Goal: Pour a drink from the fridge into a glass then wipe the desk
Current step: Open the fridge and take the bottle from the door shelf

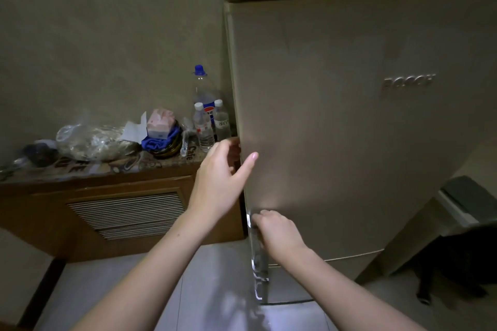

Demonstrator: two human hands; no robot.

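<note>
A beige fridge [336, 129] fills the right half of the head view, its door closed. My right hand [277, 231] is shut on the chrome door handle [258, 263] at the door's left edge. Higher up, my left hand [220, 183] grips the same edge of the door, its fingers curled behind the edge and its thumb lying on the front. No glass is in view.
Left of the fridge stands a low wooden cabinet [121, 209] with a patterned top. On it are a tall blue-capped soda bottle [201, 88], two small water bottles [204, 126], a tissue box [160, 122], a blue cloth [158, 141] and a plastic bag [91, 142]. A dark bin [468, 196] sits right.
</note>
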